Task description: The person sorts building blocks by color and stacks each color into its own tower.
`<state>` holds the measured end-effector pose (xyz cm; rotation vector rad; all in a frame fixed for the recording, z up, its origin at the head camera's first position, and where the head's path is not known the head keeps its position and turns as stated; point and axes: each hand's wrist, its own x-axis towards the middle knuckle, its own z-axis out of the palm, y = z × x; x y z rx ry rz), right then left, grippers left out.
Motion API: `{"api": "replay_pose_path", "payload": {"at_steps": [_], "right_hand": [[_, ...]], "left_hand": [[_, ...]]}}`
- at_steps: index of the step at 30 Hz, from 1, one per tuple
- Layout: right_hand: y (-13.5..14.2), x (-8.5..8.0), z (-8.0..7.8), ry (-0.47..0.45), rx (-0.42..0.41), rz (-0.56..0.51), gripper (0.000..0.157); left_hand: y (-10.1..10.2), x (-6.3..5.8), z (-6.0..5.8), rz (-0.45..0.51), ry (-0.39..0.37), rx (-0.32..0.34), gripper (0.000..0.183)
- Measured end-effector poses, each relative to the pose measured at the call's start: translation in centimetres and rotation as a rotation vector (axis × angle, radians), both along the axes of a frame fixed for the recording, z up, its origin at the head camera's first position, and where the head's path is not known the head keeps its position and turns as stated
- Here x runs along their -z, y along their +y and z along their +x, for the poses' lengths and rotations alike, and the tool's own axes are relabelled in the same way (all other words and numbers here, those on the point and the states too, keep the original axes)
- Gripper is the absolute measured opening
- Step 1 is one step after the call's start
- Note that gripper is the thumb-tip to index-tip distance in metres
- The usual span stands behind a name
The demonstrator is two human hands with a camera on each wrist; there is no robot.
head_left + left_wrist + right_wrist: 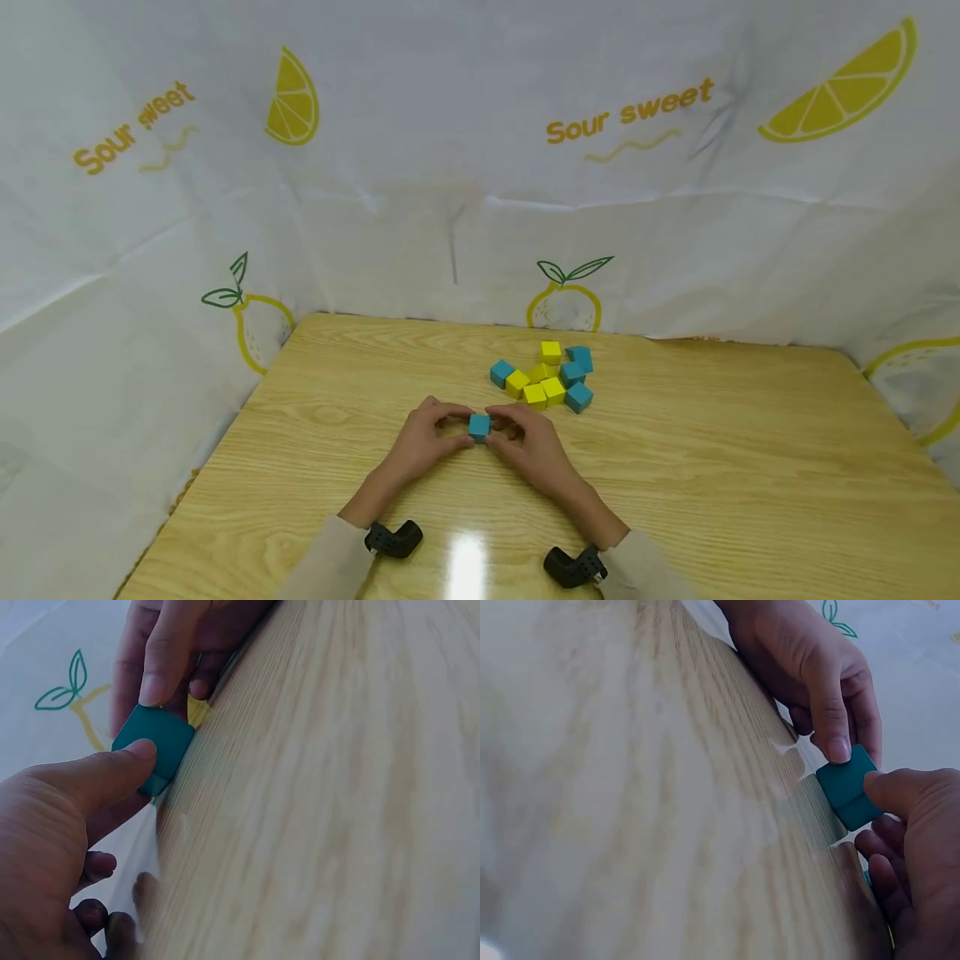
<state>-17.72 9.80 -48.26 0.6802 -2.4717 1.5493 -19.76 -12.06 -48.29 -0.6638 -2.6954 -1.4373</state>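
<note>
A small blue block (pixel 479 427) sits between both hands near the middle of the table. From its left side my left hand (pixel 422 437) pinches it with thumb and fingertips. My right hand (pixel 536 447) pinches the same block from the other side. In the left wrist view, the left thumb lies on one face of the blue block (pixel 169 739), and fingers reach behind it. The right wrist view shows both thumbs on the near side of the blue block (pixel 844 784); its far side is hidden.
Beyond the hands, slightly right, lies a loose group of blocks: several yellow blocks (pixel 535 396) and several blue blocks (pixel 579 397). The wooden table (pixel 750 467) meets a white cloth (pixel 420 233) with lemon prints at its back and left.
</note>
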Motion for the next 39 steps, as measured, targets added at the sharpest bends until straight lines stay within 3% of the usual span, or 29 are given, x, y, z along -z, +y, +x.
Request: {"api": "replay_pose_path", "payload": {"at_steps": [10, 24, 39], "right_hand": [[-0.95, -0.28, -0.25, -0.045, 0.087, 0.101, 0.035], [-1.03, -0.45, 0.13, -0.038, 0.094, 0.124, 0.035], [-0.96, -0.35, 0.21, -0.035, 0.083, 0.121, 0.036]], "left_hand": [[-0.79, 0.03, -0.26, 0.006, -0.006, -0.013, 0.038], [-0.87, 0.14, -0.34, 0.013, 0.014, 0.019, 0.039], [-0.75, -0.31, -0.14, 0.018, -0.022, -0.002, 0.036]]}}
